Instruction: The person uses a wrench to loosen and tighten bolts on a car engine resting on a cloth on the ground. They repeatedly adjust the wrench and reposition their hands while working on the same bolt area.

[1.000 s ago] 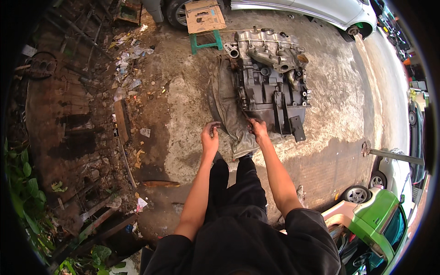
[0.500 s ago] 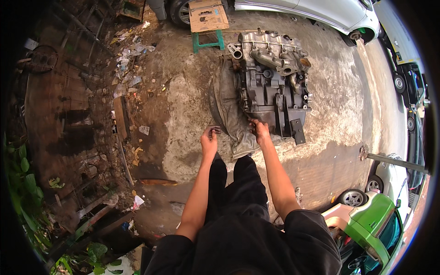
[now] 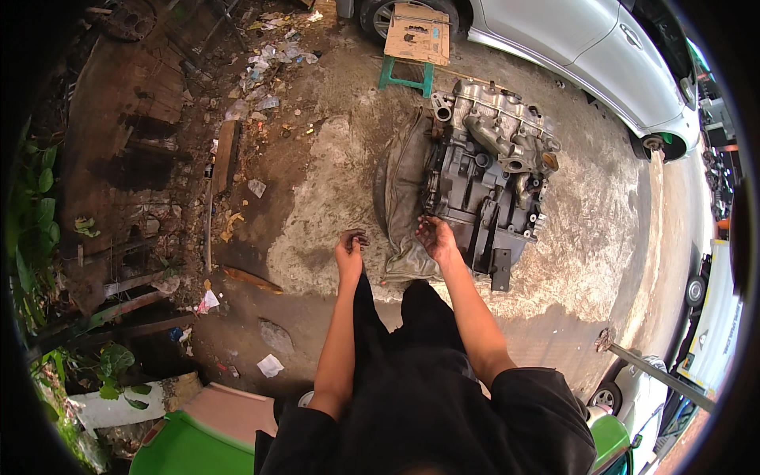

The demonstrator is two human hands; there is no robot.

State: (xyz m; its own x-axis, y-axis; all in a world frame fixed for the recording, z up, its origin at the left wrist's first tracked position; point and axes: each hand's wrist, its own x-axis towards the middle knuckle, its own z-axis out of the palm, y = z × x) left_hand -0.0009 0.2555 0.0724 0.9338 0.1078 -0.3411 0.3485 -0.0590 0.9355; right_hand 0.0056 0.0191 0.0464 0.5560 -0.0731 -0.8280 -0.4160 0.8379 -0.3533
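Observation:
A metal car engine (image 3: pixel 475 174) lies on the concrete in front of me, its silvery manifold at the far end and black brackets at the near end. Along its left side runs a crumpled grey-brown sheet (image 3: pixel 400 198). Near the engine's lower left corner is my right hand (image 3: pixel 437 239), palm partly turned up, fingers bent and apart, with nothing visible in it. Over the bare concrete to the left of the sheet, my left hand (image 3: pixel 349 245) hangs with loosely curled fingers and nothing visible between them. The fingers of both hands look blackened.
Beyond the engine stand a green stool (image 3: pixel 407 75) topped with cardboard (image 3: pixel 418 33) and a silver car (image 3: pixel 546 36). Litter (image 3: pixel 273 67) and a wooden plank (image 3: pixel 227 157) lie to the left. A metal pole (image 3: pixel 661 372) juts in at right; a green vehicle (image 3: pixel 194 443) is behind me.
My view has turned, so the engine and stool appear farther right and tilted. My right hand has drawn back from the engine's lower edge and its fingers have opened. The left hand stays apart from everything.

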